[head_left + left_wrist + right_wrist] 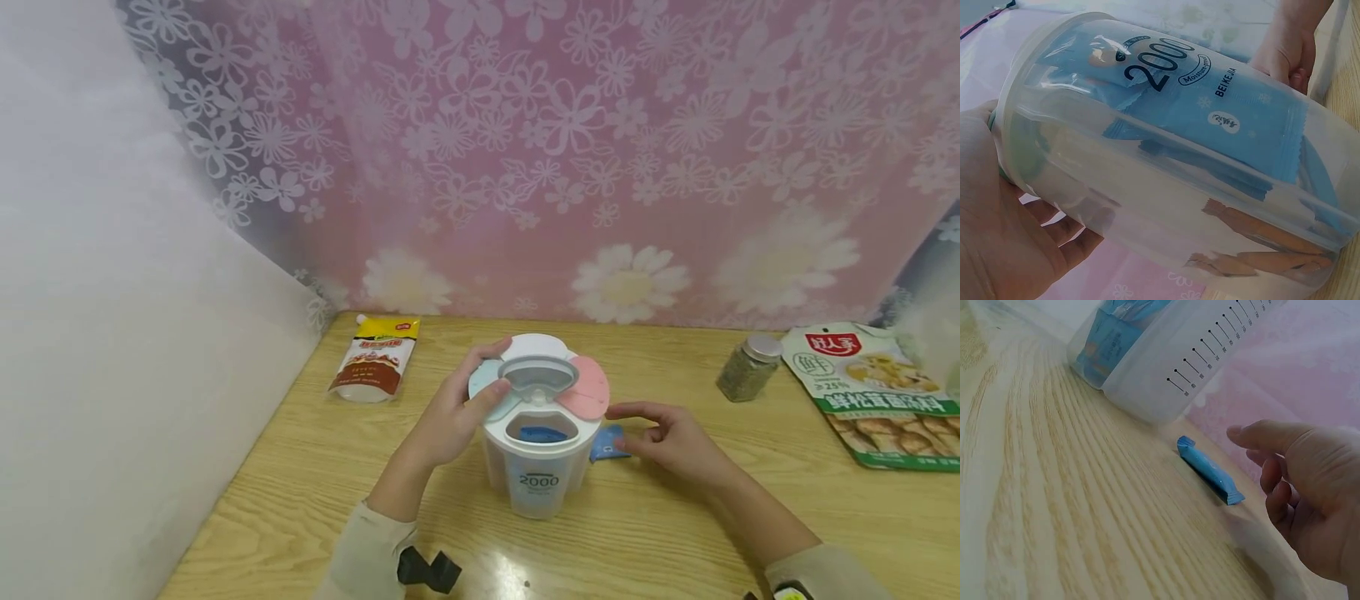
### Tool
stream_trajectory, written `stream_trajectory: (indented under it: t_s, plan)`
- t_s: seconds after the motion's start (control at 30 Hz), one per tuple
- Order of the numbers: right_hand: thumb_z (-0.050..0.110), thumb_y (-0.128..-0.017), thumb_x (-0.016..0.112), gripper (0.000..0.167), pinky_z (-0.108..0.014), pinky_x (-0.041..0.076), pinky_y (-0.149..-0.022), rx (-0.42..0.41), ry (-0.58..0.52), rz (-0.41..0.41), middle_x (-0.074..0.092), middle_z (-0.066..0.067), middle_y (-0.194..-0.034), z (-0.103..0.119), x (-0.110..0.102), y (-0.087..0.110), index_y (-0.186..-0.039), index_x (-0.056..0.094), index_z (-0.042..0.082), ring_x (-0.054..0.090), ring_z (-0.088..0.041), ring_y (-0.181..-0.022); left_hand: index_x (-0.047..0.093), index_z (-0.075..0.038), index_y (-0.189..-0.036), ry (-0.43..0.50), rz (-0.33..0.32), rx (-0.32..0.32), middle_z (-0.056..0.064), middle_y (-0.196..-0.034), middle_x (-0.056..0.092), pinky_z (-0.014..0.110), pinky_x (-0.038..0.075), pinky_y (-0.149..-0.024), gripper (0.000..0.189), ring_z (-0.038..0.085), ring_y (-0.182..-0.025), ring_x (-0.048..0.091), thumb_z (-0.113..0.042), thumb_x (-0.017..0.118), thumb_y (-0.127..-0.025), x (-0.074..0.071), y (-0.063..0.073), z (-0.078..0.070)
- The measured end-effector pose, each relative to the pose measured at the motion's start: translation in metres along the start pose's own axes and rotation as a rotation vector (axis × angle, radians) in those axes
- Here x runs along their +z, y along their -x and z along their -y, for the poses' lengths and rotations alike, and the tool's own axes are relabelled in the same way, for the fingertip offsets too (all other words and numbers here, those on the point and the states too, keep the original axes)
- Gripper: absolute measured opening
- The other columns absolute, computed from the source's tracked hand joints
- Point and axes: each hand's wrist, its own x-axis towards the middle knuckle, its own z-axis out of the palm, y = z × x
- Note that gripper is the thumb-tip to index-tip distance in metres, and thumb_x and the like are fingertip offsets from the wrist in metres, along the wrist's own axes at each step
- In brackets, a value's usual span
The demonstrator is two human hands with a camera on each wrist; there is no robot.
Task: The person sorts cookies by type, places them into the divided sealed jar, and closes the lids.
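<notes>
A clear divided storage container [538,492] stands upright on the table, marked 2000 on its front. Its lid has white, pale blue and pink [587,390] sections, with the front opening uncovered and a flap raised behind it. My left hand [448,421] grips the lid's left side, thumb on top. Inside, the left wrist view shows blue packets [1254,134] in one compartment and narrow brown packets [1266,228] in another. Right of the container, a small blue packet [1209,470] lies on the table. My right hand [1316,487] hovers beside it, fingers loosely bent and holding nothing.
On the wooden table [315,467], a yellow, white and brown spouted pouch [375,362] lies back left. A glass jar of dried herbs [748,371] and a large green-and-white mushroom seasoning bag [873,392] are at the right. A floral pink curtain [487,167] hangs behind.
</notes>
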Motion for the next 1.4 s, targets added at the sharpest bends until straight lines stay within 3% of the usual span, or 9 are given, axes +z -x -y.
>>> stream_trajectory:
  t_s: [0.17,0.3,0.67,0.83,1.0,1.1,1.23,1.4]
  plan:
    - [0.017,-0.087,0.079,0.045,-0.022,0.030,-0.038,-0.007,0.113,0.037,0.043,0.005,-0.057,-0.010,0.001,-0.001,-0.129,0.064,0.012,0.029,0.001,-0.042,0.037,-0.016,-0.152,-0.006,-0.001,0.011,0.001,-0.162,0.033,0.043,0.044,-0.108,0.052,0.024,-0.138,0.048,-0.031,0.051,-0.105,0.000,0.000,-0.001]
    - [0.020,-0.085,0.080,0.048,-0.022,0.032,-0.038,-0.010,0.176,0.043,0.062,-0.003,-0.080,-0.014,0.002,-0.002,-0.130,0.064,0.014,0.031,0.002,-0.042,0.037,-0.015,-0.152,-0.012,-0.009,0.010,0.000,-0.162,0.033,0.043,0.044,-0.109,0.051,0.024,-0.139,0.047,-0.030,0.051,-0.105,0.000,0.000,-0.002]
    - [0.016,-0.083,0.082,0.051,-0.023,0.034,-0.042,-0.002,0.145,0.023,0.068,-0.024,-0.116,-0.009,0.005,-0.001,-0.128,0.064,0.002,0.033,-0.001,-0.046,0.038,-0.015,-0.151,-0.011,-0.014,0.006,0.001,-0.162,0.033,0.043,0.043,-0.110,0.051,0.024,-0.141,0.045,-0.031,0.051,-0.105,0.000,0.001,-0.001]
    - [0.019,-0.085,0.080,0.042,-0.023,0.035,-0.044,0.009,0.166,0.010,0.070,-0.019,-0.110,-0.008,0.005,-0.002,-0.121,0.067,0.003,0.036,-0.002,-0.048,0.038,-0.016,-0.151,-0.008,-0.018,0.005,-0.001,-0.162,0.034,0.043,0.043,-0.110,0.050,0.023,-0.141,0.044,-0.030,0.051,-0.105,0.000,0.002,0.000]
    - [0.022,-0.089,0.077,0.032,-0.024,0.039,-0.045,0.047,0.138,-0.004,0.064,-0.001,-0.080,-0.008,0.003,-0.003,-0.114,0.067,0.005,0.038,-0.002,-0.048,0.039,-0.015,-0.150,-0.008,-0.010,0.017,0.000,-0.162,0.034,0.045,0.042,-0.110,0.050,0.024,-0.141,0.044,-0.032,0.051,-0.105,0.000,-0.001,0.000]
    - [0.021,-0.091,0.075,0.028,-0.025,0.044,-0.047,0.053,0.102,-0.016,0.061,-0.001,-0.078,-0.006,0.002,-0.001,-0.112,0.066,0.004,0.043,-0.003,-0.048,0.039,-0.015,-0.150,-0.001,-0.004,0.017,0.000,-0.162,0.034,0.047,0.041,-0.111,0.051,0.024,-0.142,0.044,-0.034,0.052,-0.104,0.001,-0.004,0.001]
    - [0.022,-0.090,0.075,0.032,-0.026,0.045,-0.048,0.096,0.046,-0.021,0.067,-0.003,-0.088,-0.001,0.000,0.001,-0.113,0.065,0.002,0.048,-0.005,-0.050,0.038,-0.016,-0.150,0.010,0.007,0.007,-0.001,-0.162,0.033,0.046,0.042,-0.111,0.051,0.024,-0.141,0.044,-0.033,0.051,-0.105,0.001,-0.003,0.002]
    - [0.025,-0.089,0.077,0.035,-0.027,0.041,-0.045,0.122,0.019,-0.039,0.066,-0.001,-0.073,0.005,-0.005,0.004,-0.114,0.066,0.002,0.045,-0.005,-0.050,0.037,-0.016,-0.152,0.004,0.003,-0.001,-0.001,-0.162,0.033,0.043,0.044,-0.109,0.051,0.024,-0.138,0.048,-0.031,0.051,-0.105,0.001,-0.001,0.001]
